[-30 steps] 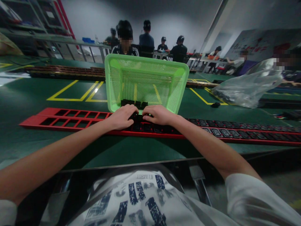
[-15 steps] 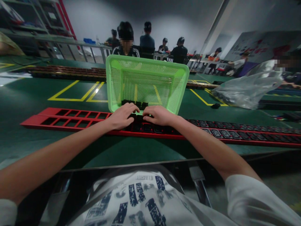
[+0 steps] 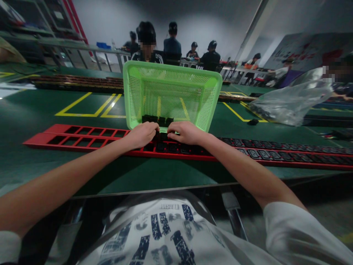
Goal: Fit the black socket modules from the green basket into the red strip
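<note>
Narrowly apart, left hand (image 3: 142, 135), right hand (image 3: 187, 133) over red tray (image 3: 41, 138); fingers (image 3: 173, 127) curled, pinch unclear; tabletop (image 3: 165, 173) borders tray's edge.

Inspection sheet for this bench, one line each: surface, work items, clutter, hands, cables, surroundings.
Surface: green tabletop with yellow lines.
Work items: red frame, open slots at left, black parts in slots from the middle rightward; green basket behind it, tilted toward the wearer, black pieces inside.
Clutter: clear plastic bag and a loose dark piece, both right of the basket.
Hands: left hand and right hand over the frame, fingers curled; grip unclear.
Cables: possible thin strands, far right; blurred.
Surroundings: several people beyond the tabletop.
</note>
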A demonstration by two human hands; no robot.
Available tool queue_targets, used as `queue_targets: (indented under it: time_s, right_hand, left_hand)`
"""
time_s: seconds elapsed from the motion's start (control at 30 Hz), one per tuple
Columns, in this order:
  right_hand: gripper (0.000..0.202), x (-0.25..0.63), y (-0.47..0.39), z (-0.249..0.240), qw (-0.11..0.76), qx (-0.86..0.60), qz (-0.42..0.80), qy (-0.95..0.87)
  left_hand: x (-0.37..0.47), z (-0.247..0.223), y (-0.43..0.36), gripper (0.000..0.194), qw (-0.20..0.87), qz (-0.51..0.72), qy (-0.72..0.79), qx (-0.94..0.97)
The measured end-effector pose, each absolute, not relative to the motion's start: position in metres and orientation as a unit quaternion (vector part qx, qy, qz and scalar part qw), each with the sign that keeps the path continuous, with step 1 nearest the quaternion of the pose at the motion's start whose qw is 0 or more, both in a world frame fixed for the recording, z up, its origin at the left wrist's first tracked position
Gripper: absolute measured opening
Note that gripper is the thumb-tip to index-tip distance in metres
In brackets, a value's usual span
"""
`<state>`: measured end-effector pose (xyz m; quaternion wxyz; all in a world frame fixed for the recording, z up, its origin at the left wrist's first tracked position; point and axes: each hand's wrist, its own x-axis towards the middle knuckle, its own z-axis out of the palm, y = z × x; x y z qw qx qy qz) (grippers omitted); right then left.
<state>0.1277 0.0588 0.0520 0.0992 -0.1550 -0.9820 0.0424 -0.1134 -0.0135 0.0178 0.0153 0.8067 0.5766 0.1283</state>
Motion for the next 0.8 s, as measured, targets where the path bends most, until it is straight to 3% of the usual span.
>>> queue_targets:
  time_s: [0.23,0.57,0.8]
  right_hand:
    - [0.026,0.126,0.063,0.050,0.101,-0.296,0.008,-0.950]
    - [0.048,0.130,0.075,0.042,0.072,-0.294,0.046,-0.952]
    - [0.046,0.127,0.068,0.049,0.077,-0.338,0.007,-0.938]
  left_hand:
    - [-0.108,0.027,-0.018,0.042,0.020,0.077,0.600,0.796]
    - [-0.117,0.008,-0.005,0.043,0.014,0.106,0.565,0.818]
    - [-0.119,0.004,-0.003,0.042,0.009,0.134,0.561,0.817]
